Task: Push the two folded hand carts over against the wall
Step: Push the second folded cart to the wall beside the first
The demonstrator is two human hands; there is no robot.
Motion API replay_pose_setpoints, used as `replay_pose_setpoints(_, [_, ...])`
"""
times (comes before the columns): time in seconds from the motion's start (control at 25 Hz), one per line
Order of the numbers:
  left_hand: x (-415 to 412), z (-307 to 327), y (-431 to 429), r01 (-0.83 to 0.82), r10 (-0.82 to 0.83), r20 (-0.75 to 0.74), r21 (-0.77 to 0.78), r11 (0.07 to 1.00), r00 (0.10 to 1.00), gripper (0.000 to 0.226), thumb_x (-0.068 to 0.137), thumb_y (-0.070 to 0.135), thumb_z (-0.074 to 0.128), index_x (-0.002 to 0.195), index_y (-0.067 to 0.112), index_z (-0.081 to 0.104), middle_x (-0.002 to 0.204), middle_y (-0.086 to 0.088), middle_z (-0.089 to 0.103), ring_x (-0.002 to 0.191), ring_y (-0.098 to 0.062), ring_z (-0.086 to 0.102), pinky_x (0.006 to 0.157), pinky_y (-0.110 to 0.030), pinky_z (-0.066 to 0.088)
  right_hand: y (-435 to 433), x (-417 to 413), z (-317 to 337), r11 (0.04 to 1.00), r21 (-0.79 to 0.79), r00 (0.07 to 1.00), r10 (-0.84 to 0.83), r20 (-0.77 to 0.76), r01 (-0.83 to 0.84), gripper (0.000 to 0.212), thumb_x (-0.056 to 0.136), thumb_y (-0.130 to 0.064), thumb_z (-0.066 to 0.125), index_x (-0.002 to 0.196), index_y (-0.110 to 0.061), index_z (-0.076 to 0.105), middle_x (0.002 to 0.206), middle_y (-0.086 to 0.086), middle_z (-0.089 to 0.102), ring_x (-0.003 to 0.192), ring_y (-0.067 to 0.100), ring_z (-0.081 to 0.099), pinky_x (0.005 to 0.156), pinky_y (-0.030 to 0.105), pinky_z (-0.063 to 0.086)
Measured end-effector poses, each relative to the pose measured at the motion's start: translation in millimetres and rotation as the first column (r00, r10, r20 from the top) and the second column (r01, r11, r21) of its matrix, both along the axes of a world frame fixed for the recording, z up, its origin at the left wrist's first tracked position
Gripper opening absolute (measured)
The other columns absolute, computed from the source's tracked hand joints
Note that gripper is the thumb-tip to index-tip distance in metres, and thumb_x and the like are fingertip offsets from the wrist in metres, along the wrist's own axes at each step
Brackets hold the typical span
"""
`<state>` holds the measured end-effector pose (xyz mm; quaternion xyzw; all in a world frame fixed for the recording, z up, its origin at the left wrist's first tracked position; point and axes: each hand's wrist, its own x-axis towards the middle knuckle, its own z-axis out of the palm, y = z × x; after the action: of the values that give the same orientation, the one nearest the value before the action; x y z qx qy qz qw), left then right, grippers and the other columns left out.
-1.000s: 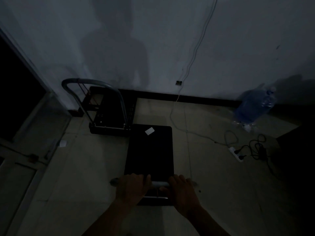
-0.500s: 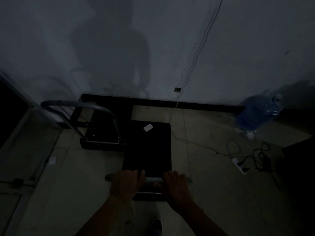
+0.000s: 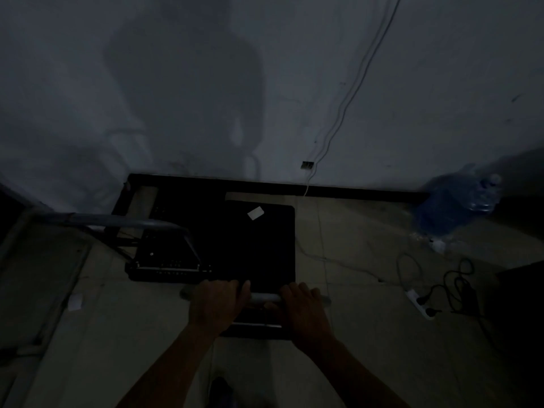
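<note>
The handle bar (image 3: 262, 296) of the second cart (image 3: 253, 248) is gripped by the left hand (image 3: 216, 307) and right hand (image 3: 304, 312), fingers curled shut around it. Its deck lies at 12 o'clock, its far edge near the wall (image 3: 382, 113); the first cart (image 3: 167, 257) sits touching at 10 o'clock. A snag on the white cable (image 3: 312, 254) at 2 o'clock is possible; little room is left ahead
</note>
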<state>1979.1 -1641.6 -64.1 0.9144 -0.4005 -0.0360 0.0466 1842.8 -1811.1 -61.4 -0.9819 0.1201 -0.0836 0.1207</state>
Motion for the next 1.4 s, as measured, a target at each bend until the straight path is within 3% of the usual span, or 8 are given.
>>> replay_pose_setpoints(0.08, [17,-5,-10,-0.010,0.013,0.037,-0.081,0.997,0.999,0.073,0.102,0.049,0.013,0.062,0.018,0.065,0.046,-0.007,0.054,0.037,-0.028,0.051,0.042,-0.028,0.035,-8,17,2,1.000,0.017,1.000,-0.007,-0.028,0.007,0.046,0.097,-0.059,0.032,0.083,-0.021,0.053,0.077,-0.003,0.053,0.072,0.022,0.048,0.064,0.038,0.030])
replay_pose_setpoints(0.32, [69,8,-37,-0.014,0.022,0.080,-0.093,0.996,0.997,0.056,0.097,0.047,0.033,0.052,0.021,0.054,0.041,-0.003,0.049,0.034,-0.023,0.048,0.041,-0.028,0.036,-32,68,5,0.998,0.054,0.999,-0.012,-0.050,0.015,0.042,0.097,-0.059,0.032,0.086,-0.024,0.053,0.080,-0.005,0.054,0.074,0.019,0.047,0.065,0.034,0.026])
replay_pose_setpoints(0.56, [112,-12,-58,0.087,-0.085,0.026,-0.090,0.992,0.996,0.084,0.103,0.036,-0.004,0.082,0.019,0.075,0.057,-0.006,0.060,0.044,-0.027,0.054,0.049,-0.031,0.031,-57,107,2,0.998,0.055,1.000,-0.005,-0.009,0.005,0.047,0.096,-0.060,0.029,0.087,-0.022,0.056,0.080,-0.004,0.055,0.073,0.020,0.049,0.066,0.033,0.026])
replay_pose_setpoints(0.72, [127,-15,-74,0.074,-0.067,0.091,-0.080,0.994,0.994,0.080,0.103,0.044,0.001,0.073,0.017,0.070,0.052,-0.008,0.057,0.043,-0.028,0.053,0.048,-0.031,0.032,-72,123,2,0.998,0.061,1.000,-0.003,0.007,0.003,0.046,0.096,-0.060,0.031,0.086,-0.022,0.055,0.079,-0.002,0.056,0.074,0.022,0.049,0.066,0.038,0.032])
replay_pose_setpoints(0.8, [129,-14,-80,0.113,-0.103,0.137,-0.072,0.991,0.985,0.077,0.104,0.038,0.003,0.086,0.016,0.073,0.056,-0.009,0.058,0.044,-0.029,0.054,0.048,-0.032,0.033,-78,127,-1,0.999,0.042,1.000,0.006,0.009,-0.007,0.046,0.096,-0.060,0.032,0.086,-0.022,0.055,0.079,-0.002,0.055,0.074,0.022,0.050,0.067,0.039,0.034])
replay_pose_setpoints(0.96, [133,5,-88,0.072,-0.067,0.104,-0.047,0.996,0.992,0.025,0.090,0.029,0.049,0.075,0.010,0.059,0.047,-0.008,0.051,0.036,-0.027,0.049,0.042,-0.030,0.040,-86,133,-1,0.999,0.046,1.000,0.013,0.010,-0.013,0.045,0.095,-0.059,0.034,0.086,-0.020,0.056,0.078,-0.001,0.056,0.074,0.023,0.050,0.067,0.037,0.032])
replay_pose_setpoints(1.2, [133,5,-95,0.000,0.008,0.085,-0.091,0.996,0.996,0.048,0.096,0.041,0.036,0.057,0.018,0.054,0.042,-0.004,0.049,0.037,-0.025,0.051,0.045,-0.030,0.040,-90,132,-2,0.999,0.033,1.000,0.012,0.015,-0.012,0.048,0.096,-0.060,0.030,0.086,-0.021,0.056,0.078,-0.002,0.056,0.074,0.024,0.050,0.067,0.038,0.033])
replay_pose_setpoints(1.4, [135,-8,-89,0.112,-0.111,0.131,0.003,0.994,0.985,0.069,0.105,0.042,0.012,0.080,0.016,0.071,0.056,-0.006,0.059,0.046,-0.027,0.055,0.050,-0.031,0.031,-89,132,-4,1.000,0.009,0.999,0.003,0.048,-0.004,0.041,0.094,-0.057,0.038,0.087,-0.021,0.057,0.078,-0.002,0.057,0.074,0.024,0.052,0.067,0.038,0.033])
